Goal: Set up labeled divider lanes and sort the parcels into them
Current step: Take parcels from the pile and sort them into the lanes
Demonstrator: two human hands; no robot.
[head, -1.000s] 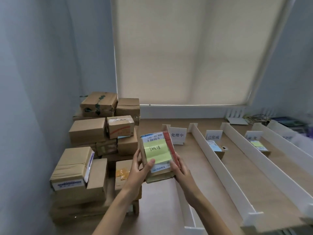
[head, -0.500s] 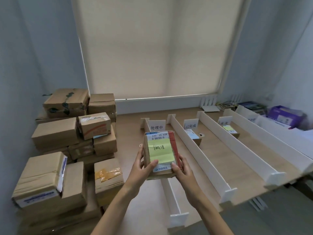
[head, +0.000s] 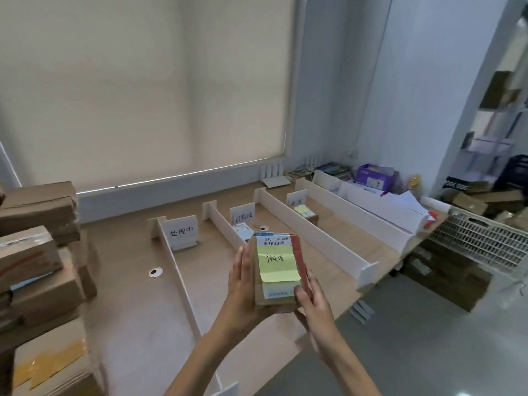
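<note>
A small cardboard parcel [head: 274,295] with a yellow-green handwritten sticky note and a barcode label is held above the table, over the lane right of the first white divider [head: 183,287]. My left hand [head: 241,287] holds its left side with the fingers lying along it. My right hand [head: 313,298] grips its lower right corner. White label cards [head: 183,231] [head: 243,215] [head: 296,199] stand at the far ends of the lanes. Two far lanes each hold a small parcel [head: 241,230] [head: 305,212].
A stack of brown cardboard boxes [head: 37,267] fills the left of the wooden table [head: 120,252]. More white dividers [head: 311,230] [head: 354,210] run to the right. A white crate [head: 485,238], boxes and a shelf stand beyond the table's right edge.
The view has swung to the right, so the box stack has slid towards the left edge. The parcel, still held in both hands, has moved right past the first divider.
</note>
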